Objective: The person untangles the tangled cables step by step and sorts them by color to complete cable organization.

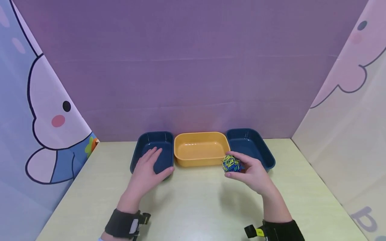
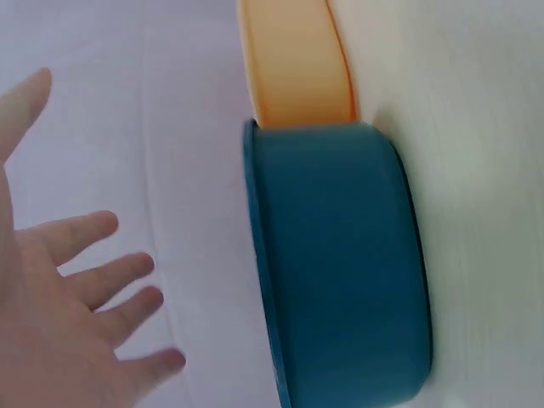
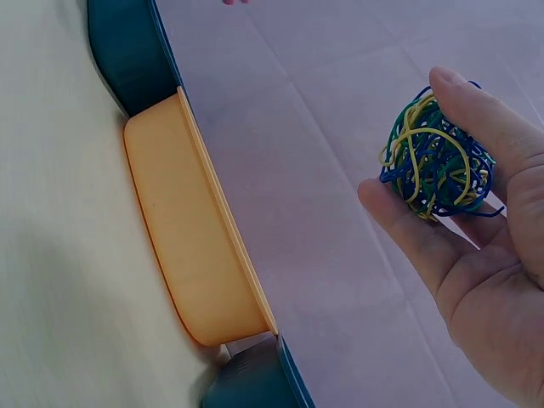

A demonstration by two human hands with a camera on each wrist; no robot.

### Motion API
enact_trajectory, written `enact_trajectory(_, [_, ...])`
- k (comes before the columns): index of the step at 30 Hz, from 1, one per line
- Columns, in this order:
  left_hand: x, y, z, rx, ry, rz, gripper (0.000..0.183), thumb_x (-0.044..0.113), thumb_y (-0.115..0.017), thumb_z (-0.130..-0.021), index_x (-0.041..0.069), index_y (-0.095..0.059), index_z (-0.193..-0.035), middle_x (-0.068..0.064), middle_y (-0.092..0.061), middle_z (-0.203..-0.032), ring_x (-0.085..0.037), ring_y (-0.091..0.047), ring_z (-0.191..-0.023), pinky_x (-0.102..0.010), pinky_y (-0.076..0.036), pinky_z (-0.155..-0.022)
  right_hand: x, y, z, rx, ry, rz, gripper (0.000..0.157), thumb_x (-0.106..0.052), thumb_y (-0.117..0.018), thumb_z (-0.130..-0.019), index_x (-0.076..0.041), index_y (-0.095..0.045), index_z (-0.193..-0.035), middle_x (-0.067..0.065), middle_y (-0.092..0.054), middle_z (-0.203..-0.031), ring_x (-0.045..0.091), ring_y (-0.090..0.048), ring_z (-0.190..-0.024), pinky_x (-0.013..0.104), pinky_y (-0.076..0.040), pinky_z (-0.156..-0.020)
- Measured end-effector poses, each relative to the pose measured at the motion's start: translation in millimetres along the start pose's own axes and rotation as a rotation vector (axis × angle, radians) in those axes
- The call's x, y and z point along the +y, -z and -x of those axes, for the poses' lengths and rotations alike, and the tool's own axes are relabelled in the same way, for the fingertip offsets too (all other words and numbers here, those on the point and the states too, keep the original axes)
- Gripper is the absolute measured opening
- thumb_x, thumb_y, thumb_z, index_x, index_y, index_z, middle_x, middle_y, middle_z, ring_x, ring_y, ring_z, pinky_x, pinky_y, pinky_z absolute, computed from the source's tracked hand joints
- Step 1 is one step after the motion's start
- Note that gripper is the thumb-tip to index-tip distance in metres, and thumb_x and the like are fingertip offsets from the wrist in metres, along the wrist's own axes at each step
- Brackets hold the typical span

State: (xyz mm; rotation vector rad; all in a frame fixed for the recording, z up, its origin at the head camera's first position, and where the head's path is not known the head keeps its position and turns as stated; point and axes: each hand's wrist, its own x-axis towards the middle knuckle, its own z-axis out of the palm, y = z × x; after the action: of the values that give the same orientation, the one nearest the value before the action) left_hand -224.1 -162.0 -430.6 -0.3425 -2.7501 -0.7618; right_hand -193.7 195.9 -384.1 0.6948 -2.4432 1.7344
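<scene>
A tangled ball of thin blue, yellow and green strands (image 1: pixel 231 163) is held between the thumb and fingers of my right hand (image 1: pixel 253 172), raised above the table near the yellow tray's front right corner. The right wrist view shows the strand ball (image 3: pixel 438 157) up close, loose ends sticking out. My left hand (image 1: pixel 147 172) hovers over the front of the left blue tray (image 1: pixel 139 147), fingers spread and nothing in them. In the left wrist view, that hand (image 2: pixel 76 297) is apart from the blue tray's wall (image 2: pixel 340 263).
Between the left blue tray and the right blue tray (image 1: pixel 266 152) stands a yellow tray (image 1: pixel 200 162), all in a row along the back of the pale table (image 1: pixel 193 207). A purple backdrop (image 1: pixel 193 73) rises behind, with printed cloth panels on both sides.
</scene>
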Motion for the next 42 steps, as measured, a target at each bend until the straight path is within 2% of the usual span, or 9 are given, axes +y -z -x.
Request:
enact_trajectory(5, [11.6, 1.3, 2.5, 0.019, -0.043, 0.193, 0.077, 0.067, -0.057, -0.084, 0.021, -0.042, -0.144, -0.003, -0.036, -0.148, -0.024, -0.031, -0.132, -0.058, -0.036, -0.101, 3.5, -1.7, -0.4, -0.015, 0.002, -0.023, 0.058, -0.006, -0.078, -0.079, -0.007, -0.054, -0.132, 0.012, -0.059, -0.116, 0.024, -0.062, -0.092, 0.033, -0.057, -0.074])
enact_trajectory(11, [23.8, 2.5, 4.3, 0.086, -0.123, 0.338, 0.059, 0.050, -0.067, -0.086, 0.021, -0.053, -0.135, 0.001, -0.054, -0.130, -0.015, -0.046, -0.118, -0.049, -0.045, -0.095, 5.1, -4.3, -0.8, -0.024, 0.002, -0.029, 0.059, -0.008, -0.078, -0.079, -0.008, -0.053, -0.133, 0.011, -0.059, -0.118, 0.024, -0.062, -0.094, 0.034, -0.057, -0.075])
enact_trajectory(17, [38.5, -1.4, 5.5, 0.092, -0.193, 0.480, 0.044, 0.036, -0.072, -0.086, 0.020, -0.061, -0.126, 0.010, -0.061, -0.113, -0.006, -0.053, -0.104, -0.040, -0.051, -0.088, 1.2, -9.1, -1.3, -0.036, -0.008, -0.025, 0.060, -0.009, -0.078, -0.079, -0.009, -0.053, -0.133, 0.010, -0.058, -0.120, 0.023, -0.061, -0.094, 0.034, -0.056, -0.076])
enact_trajectory(23, [50.1, -7.9, 7.4, 0.095, -0.289, 0.539, 0.034, 0.027, -0.073, -0.086, 0.018, -0.066, -0.118, 0.010, -0.065, -0.104, -0.009, -0.058, -0.095, -0.036, -0.054, -0.080, -2.0, -16.9, -2.5, -0.069, 0.011, -0.077, 0.061, -0.006, -0.078, -0.079, -0.006, -0.052, -0.134, 0.010, -0.057, -0.122, 0.024, -0.061, -0.096, 0.036, -0.056, -0.076])
enact_trajectory(29, [59.5, -14.2, 9.6, 0.092, -0.328, 0.549, 0.025, 0.025, -0.072, -0.087, 0.018, -0.068, -0.111, 0.007, -0.066, -0.098, -0.008, -0.059, -0.090, -0.034, -0.055, -0.075, -1.5, -26.2, -4.7, -0.111, 0.059, -0.143, 0.061, 0.000, -0.077, -0.078, -0.005, -0.052, -0.133, 0.010, -0.056, -0.125, 0.026, -0.061, -0.097, 0.037, -0.057, -0.076])
enact_trajectory(37, [67.3, -22.0, 11.8, 0.117, -0.374, 0.579, 0.016, 0.024, -0.070, -0.089, 0.019, -0.071, -0.104, 0.010, -0.066, -0.092, -0.006, -0.059, -0.084, -0.033, -0.055, -0.066, 23.4, -35.7, -8.2, -0.157, 0.106, -0.180, 0.064, 0.002, -0.078, -0.076, -0.007, -0.052, -0.134, 0.016, -0.056, -0.123, 0.027, -0.060, -0.098, 0.039, -0.057, -0.074])
enact_trajectory(42, [72.2, -30.7, 12.9, 0.128, -0.436, 0.589, 0.015, 0.024, -0.069, -0.090, 0.016, -0.072, -0.102, 0.007, -0.068, -0.092, -0.007, -0.059, -0.083, -0.029, -0.054, -0.062, 23.8, -41.1, -8.9, -0.178, 0.122, -0.178, 0.063, 0.000, -0.079, -0.076, -0.006, -0.053, -0.133, 0.011, -0.058, -0.120, 0.028, -0.061, -0.096, 0.040, -0.057, -0.072])
